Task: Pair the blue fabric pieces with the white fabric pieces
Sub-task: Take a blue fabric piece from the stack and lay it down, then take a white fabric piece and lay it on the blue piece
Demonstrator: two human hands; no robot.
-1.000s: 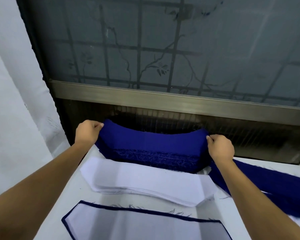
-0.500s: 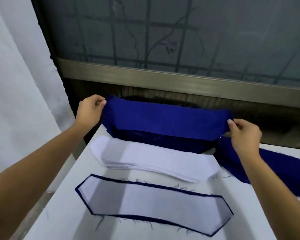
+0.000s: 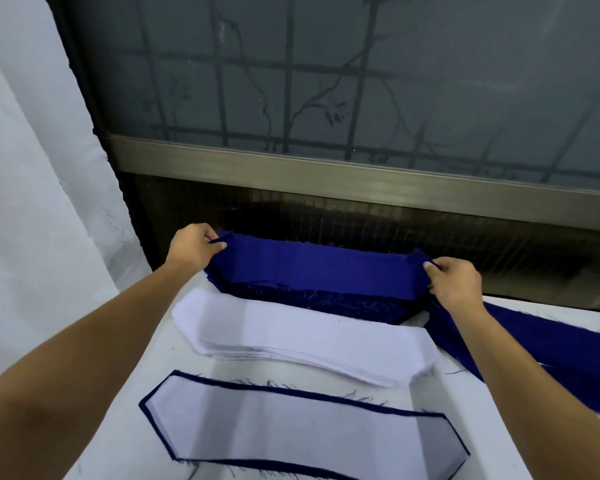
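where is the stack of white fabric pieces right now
The stack of white fabric pieces lies mid-table in the head view, between the blue fabric stack beyond it and the paired white-on-blue piece nearer the person.

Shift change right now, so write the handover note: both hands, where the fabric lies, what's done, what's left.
Left hand: fingers pinch the left end of the long blue fabric piece.
Right hand: fingers pinch its right end.
The piece is stretched over the stack of blue fabric pieces at the far edge of the white table. The stack of white fabric pieces lies just in front.
Done: one finished pair, white on blue, nearest the person.
Left: lay down the held piece, top it with white, and repeat through both stacks.
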